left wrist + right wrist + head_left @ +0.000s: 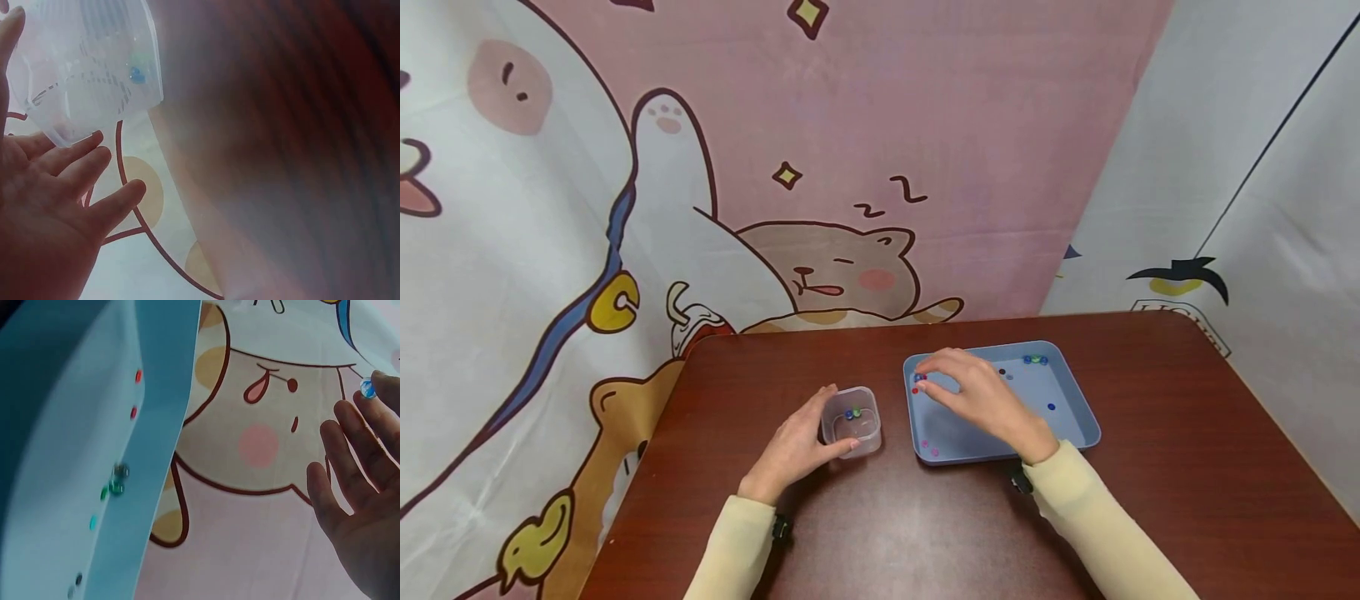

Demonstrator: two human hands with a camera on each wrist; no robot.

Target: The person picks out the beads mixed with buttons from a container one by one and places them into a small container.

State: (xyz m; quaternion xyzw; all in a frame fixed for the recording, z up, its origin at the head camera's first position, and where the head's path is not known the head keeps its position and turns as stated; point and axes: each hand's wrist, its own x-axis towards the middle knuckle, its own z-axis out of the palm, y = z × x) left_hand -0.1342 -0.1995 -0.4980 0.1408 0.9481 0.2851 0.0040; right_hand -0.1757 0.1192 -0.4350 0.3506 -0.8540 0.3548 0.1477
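Note:
My left hand [792,450] holds a small clear plastic container [867,427], thumb on the near side and fingers at the far left. Inside it lie a blue marble [849,414] and a green marble [857,412]. Above the left end of a blue tray [951,446], my right hand [985,400] pinches a clear-and-blue marble [367,387] between thumb and index finger; its other fingers are spread. Marbles [1035,360] sit together in the tray's far right corner. Several small coloured pieces, including red ones [138,376], lie in the tray.
Both things stand on a dark red-brown table [895,533], the container left of the tray with a narrow gap between. Behind the table hangs a cartoon-printed cloth [985,167]. A single dark blue piece [1051,407] lies in the tray's right half.

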